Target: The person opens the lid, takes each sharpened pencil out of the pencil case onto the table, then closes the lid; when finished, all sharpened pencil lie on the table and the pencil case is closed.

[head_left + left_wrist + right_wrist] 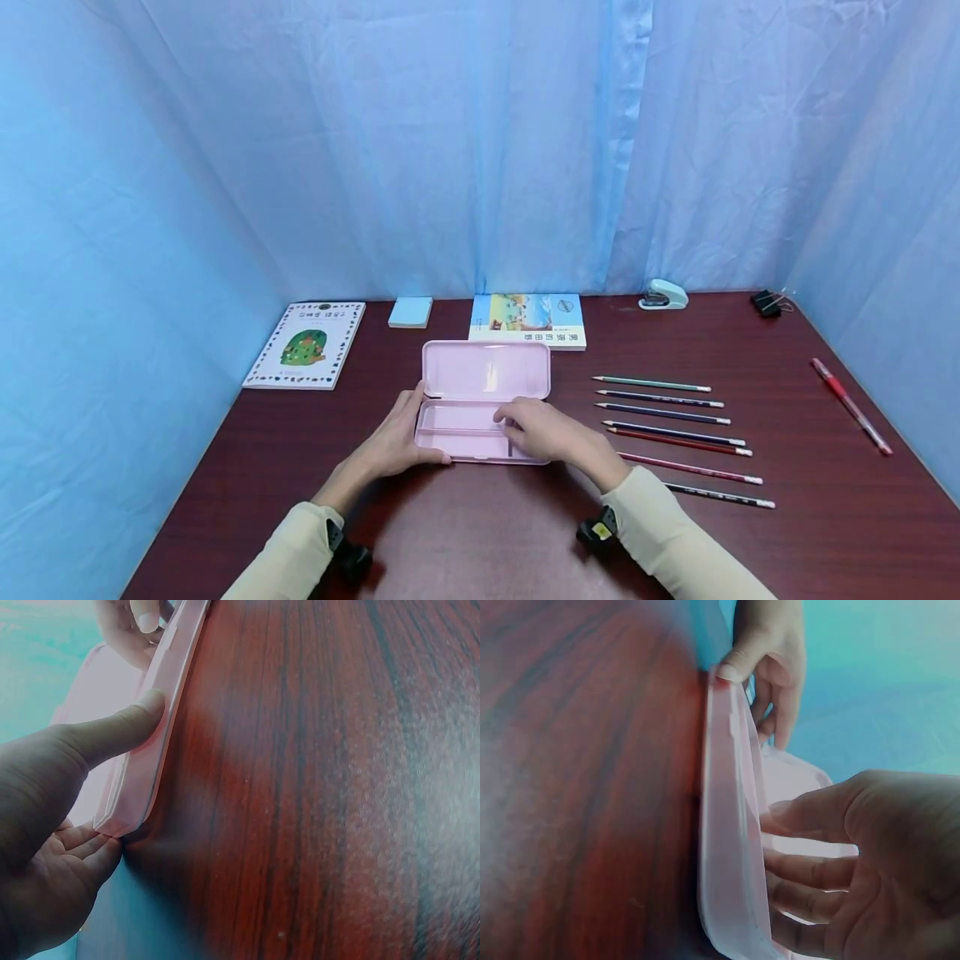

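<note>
A pink pencil case point(457, 444) lies on the table with its lid point(487, 371) raised toward the back. My left hand point(395, 443) grips the case's left end, thumb along the front wall and fingers at the side. Over the right part of the case, my right hand point(542, 429) reaches inside. In the right wrist view, the right fingers point(810, 870) extend behind the front wall point(731, 802), with the thumb near them. Their tips are partly hidden, and nothing shows held between them. Inside the case are a lengthwise ridge and a short cross divider at right.
Several pencils point(663, 410) lie in a row right of the case, a red pen point(851, 406) farther right. Along the back are a white book point(303, 346), a notepad point(410, 312), another book point(527, 321), a stapler point(663, 295) and a binder clip point(767, 303). Blue curtains point(480, 150) surround the table.
</note>
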Available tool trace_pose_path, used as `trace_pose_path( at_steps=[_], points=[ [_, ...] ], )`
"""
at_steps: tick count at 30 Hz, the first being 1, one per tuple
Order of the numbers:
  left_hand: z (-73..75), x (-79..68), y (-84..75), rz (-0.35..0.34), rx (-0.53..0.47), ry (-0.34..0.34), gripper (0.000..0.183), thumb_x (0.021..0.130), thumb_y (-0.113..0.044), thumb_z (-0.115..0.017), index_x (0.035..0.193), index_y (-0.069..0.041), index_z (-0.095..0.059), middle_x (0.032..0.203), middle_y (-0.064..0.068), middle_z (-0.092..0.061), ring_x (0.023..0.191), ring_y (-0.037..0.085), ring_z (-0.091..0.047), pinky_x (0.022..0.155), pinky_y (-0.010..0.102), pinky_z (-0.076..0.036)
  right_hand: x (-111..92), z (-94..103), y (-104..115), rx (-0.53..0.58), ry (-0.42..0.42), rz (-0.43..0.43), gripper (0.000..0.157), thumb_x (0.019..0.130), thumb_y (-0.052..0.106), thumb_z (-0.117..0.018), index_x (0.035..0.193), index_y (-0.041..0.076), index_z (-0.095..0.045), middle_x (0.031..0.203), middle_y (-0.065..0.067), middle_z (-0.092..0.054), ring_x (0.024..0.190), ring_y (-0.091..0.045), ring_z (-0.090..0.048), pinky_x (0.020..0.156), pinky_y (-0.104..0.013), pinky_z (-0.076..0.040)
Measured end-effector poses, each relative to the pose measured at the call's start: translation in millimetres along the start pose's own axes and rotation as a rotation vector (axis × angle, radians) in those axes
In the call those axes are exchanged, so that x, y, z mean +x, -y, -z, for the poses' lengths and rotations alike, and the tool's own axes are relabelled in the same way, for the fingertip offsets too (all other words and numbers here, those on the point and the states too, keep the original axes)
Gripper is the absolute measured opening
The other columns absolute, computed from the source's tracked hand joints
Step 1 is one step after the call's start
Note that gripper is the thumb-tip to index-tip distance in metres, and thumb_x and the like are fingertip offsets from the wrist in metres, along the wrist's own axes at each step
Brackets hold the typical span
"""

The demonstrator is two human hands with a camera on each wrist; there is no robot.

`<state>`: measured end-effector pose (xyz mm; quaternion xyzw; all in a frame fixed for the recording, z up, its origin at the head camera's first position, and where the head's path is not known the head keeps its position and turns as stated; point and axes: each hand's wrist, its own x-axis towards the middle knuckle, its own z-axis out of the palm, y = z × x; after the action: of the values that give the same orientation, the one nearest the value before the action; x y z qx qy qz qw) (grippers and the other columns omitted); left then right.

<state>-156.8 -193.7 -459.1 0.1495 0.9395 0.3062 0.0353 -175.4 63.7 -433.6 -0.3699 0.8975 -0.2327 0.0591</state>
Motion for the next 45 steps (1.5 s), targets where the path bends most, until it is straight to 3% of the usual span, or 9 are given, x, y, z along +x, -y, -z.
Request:
trace_pose_path(
  at_steps=[5, 13, 23, 33, 39, 45],
  points=[
    [0.8, -0.6, -1.0, 0.004, -0.006, 0.003, 0.123, 0.058, -0.045, -0.084, 0.148, -0.006, -0.011, 0.132, 0.012, -0.036, 0.117, 0.023, -0.041, 0.1, 0.038, -0.034, 3, 1.5, -9, 0.067, 0.039, 0.002, 0.014, 0.086, 0.002, -0.057, 0.094, 0.006, -0.068, 0.083, -0.002, -0.064, 0.075, -0.012, -0.053, 0.071, -0.031, -0.045],
    [1.9, -1.2, -1.8, -0.006, -0.009, 0.0, 0.123, 0.058, -0.045, -0.085, 0.148, -0.003, -0.011, 0.133, 0.014, -0.036, 0.118, 0.023, -0.041, 0.1, 0.038, -0.034, 5, 4.0, -13, 0.108, 0.069, -0.05, 0.016, 0.084, 0.0, -0.06, 0.093, 0.008, -0.07, 0.086, -0.001, -0.065, 0.077, -0.012, -0.054, 0.071, -0.03, -0.044],
    [0.5, 0.0, -0.1, -0.015, -0.007, -0.003, 0.124, 0.057, -0.045, -0.084, 0.148, -0.004, -0.01, 0.13, 0.014, -0.038, 0.117, 0.023, -0.041, 0.1, 0.037, -0.033, -10, 18.3, -16, 0.101, -0.023, -0.043, 0.016, 0.082, 0.002, -0.063, 0.093, 0.011, -0.072, 0.088, 0.002, -0.065, 0.082, -0.011, -0.056, 0.074, -0.03, -0.046],
    [1.1, -1.1, -0.7, -0.014, -0.009, -0.006, 0.123, 0.057, -0.044, -0.085, 0.147, -0.002, -0.011, 0.134, 0.016, -0.036, 0.12, 0.024, -0.04, 0.101, 0.038, -0.033, -68, 45.8, -47, 0.149, -0.118, -0.067, 0.016, 0.084, 0.009, -0.065, 0.096, 0.017, -0.072, 0.09, 0.008, -0.065, 0.084, -0.006, -0.058, 0.075, -0.03, -0.047],
    [1.5, -2.3, -1.4, -0.022, -0.012, -0.004, 0.124, 0.057, -0.044, -0.085, 0.147, -0.001, -0.011, 0.134, 0.017, -0.036, 0.119, 0.026, -0.041, 0.1, 0.038, -0.034, -119, 55.6, -65, 0.11, -0.176, -0.138, 0.019, 0.083, 0.009, -0.066, 0.095, 0.023, -0.071, 0.091, 0.013, -0.065, 0.084, -0.003, -0.056, 0.072, -0.028, -0.047],
    [1.4, -2.0, -1.1, -0.036, -0.024, -0.013, 0.123, 0.058, -0.043, -0.085, 0.147, -0.001, -0.012, 0.133, 0.017, -0.036, 0.118, 0.026, -0.042, 0.099, 0.04, -0.034, -176, 56.1, -78, 0.058, -0.289, -0.155, 0.025, 0.078, 0.005, -0.07, 0.092, 0.025, -0.07, 0.087, 0.015, -0.064, 0.078, 0.0, -0.056, 0.066, -0.024, -0.045]
  ],
)
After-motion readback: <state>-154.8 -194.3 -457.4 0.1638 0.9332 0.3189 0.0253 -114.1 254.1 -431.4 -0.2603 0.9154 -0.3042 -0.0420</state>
